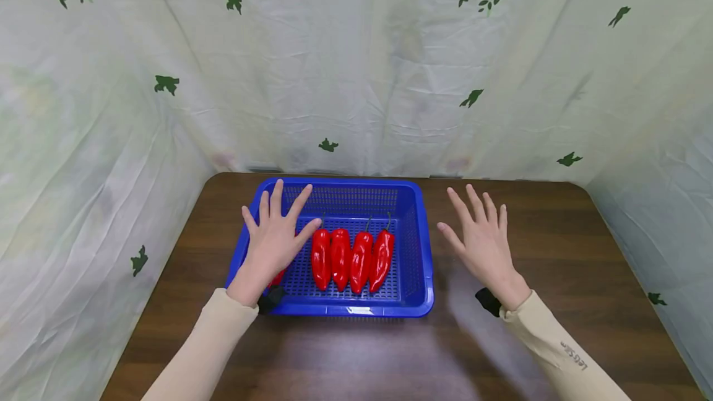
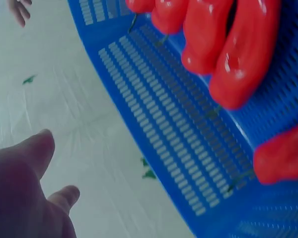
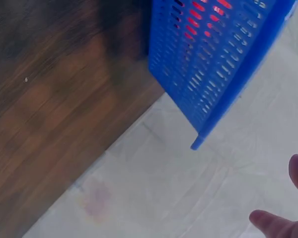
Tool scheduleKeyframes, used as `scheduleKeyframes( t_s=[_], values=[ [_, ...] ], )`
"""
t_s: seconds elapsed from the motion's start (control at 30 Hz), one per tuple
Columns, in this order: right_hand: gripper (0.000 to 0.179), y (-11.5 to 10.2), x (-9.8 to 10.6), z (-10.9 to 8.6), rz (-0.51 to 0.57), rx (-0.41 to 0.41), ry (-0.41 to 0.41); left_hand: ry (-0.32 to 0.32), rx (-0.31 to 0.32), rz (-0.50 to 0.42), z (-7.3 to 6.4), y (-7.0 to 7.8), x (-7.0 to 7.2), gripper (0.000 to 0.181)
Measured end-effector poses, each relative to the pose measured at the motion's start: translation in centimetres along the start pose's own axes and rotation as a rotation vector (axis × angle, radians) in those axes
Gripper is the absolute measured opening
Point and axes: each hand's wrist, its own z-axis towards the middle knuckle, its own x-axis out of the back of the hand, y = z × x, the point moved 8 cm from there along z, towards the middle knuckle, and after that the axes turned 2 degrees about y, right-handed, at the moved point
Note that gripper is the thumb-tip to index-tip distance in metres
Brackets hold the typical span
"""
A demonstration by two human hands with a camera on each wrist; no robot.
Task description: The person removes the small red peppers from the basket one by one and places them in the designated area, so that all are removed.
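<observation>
Blue perforated plastic basket (image 1: 425,252): rectangular, a little left of centre in the head frame, standing on a brown wood-grain table (image 1: 562,252)
Long shiny red peppers (image 1: 340,258): four lie side by side in the middle of the basket, stem ends toward the top of the head frame, tapered ends toward the bottom
Fifth red pepper (image 2: 283,154): at the right edge of the left wrist frame, inside the basket; in the head frame the left hand mostly covers it
Bare left hand (image 1: 272,237): centre left of the head frame, over the left part of the basket, fingers and thumb spread, gripping nothing
Bare right hand (image 1: 481,243): right of centre in the head frame, above the table and apart from the basket's right rim, fingers spread, holding nothing
Beige sleeves (image 1: 562,351): lower left and lower right of the head frame, dark lettering on the right one
Small black pieces (image 1: 488,302): one at each wrist
Pale fabric curtain (image 1: 356,67): across the top and both sides, printed with green leaves
</observation>
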Motion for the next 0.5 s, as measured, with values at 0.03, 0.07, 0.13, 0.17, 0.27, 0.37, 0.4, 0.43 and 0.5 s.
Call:
scheduleKeyframes(
  t_s=[0.03,0.07,0.13,0.17,0.27,0.37,0.4,0.43,0.5],
  values=[
    [0.064,-0.1,0.0,0.1,0.014,0.007,-0.004,-0.007,0.002,-0.007,-0.1,-0.3,0.2,0.071],
    [0.064,-0.2,0.0,0.1,0.029,0.012,-0.01,-0.012,0.005,-0.011,-0.1,-0.6,0.4,0.071],
    [0.064,-0.4,0.0,0.3,0.057,0.022,-0.021,-0.018,0.009,-0.019,-0.2,-1.2,0.8,0.071],
    [0.065,-0.5,0.0,0.4,0.07,0.027,-0.026,-0.02,0.011,-0.021,-0.2,-1.5,1.1,0.07],
    [0.065,-0.8,0.1,0.6,0.113,0.041,-0.035,-0.026,0.012,-0.03,-0.3,-2.4,1.8,0.07],
    [0.064,-1.1,0.2,0.8,0.172,0.056,-0.042,-0.049,0.009,-0.04,-0.5,-3.3,2.3,0.069],
    [0.064,-1.2,0.2,0.9,0.194,0.06,-0.045,-0.06,0.007,-0.046,-0.5,-3.7,2.5,0.068],
    [0.064,-1.3,0.3,0.9,0.214,0.063,-0.048,-0.073,0.002,-0.051,-0.6,-4.0,2.6,0.068],
    [0.064,-1.5,0.3,1.0,0.253,0.066,-0.058,-0.098,-0.009,-0.064,-0.7,-4.6,2.7,0.066]
  ],
)
